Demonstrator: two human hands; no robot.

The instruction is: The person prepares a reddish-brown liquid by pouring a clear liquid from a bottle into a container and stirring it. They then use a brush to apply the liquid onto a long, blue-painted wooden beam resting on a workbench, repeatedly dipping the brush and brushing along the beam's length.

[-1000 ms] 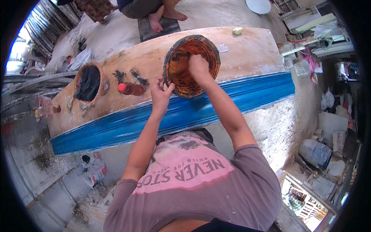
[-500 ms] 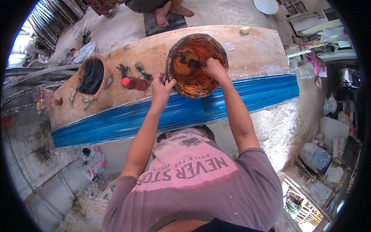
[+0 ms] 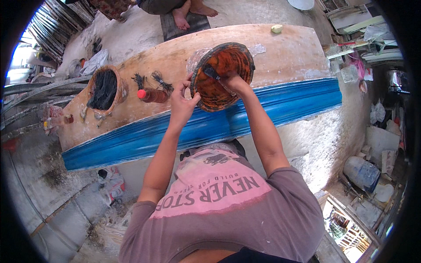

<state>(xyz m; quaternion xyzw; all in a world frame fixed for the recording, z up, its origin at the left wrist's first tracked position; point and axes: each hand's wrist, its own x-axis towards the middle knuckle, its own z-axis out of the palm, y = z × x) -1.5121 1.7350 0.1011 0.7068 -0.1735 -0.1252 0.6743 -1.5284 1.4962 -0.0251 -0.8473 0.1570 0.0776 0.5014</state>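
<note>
A round bowl (image 3: 237,56), orange-brown and dark-streaked inside with a blackened rim, is tilted up over the board. My left hand (image 3: 183,98) grips its left rim between thumb and fingers. Inside the bowl, my right hand (image 3: 234,84) is closed on a brush with dark bristles (image 3: 211,71), which point toward the upper left of the bowl. Most of the brush's handle is hidden by my fingers. Left of my left hand lies a reddish-brown bottle (image 3: 154,95) with a red cap.
Beneath is a wooden board (image 3: 289,52) with a blue front edge (image 3: 289,91). A clay-coloured pot (image 3: 120,94) of black strands (image 3: 103,90) and a small black bundle (image 3: 161,79) sit to the left. A pale green lump (image 3: 276,29) rests at the far edge. Another person's bare feet (image 3: 180,17) show beyond.
The bowl has tilted further, with its opening turned toward the left. My right hand has shifted down and left, and the brush bristles now show against the bowl's left inner wall.
</note>
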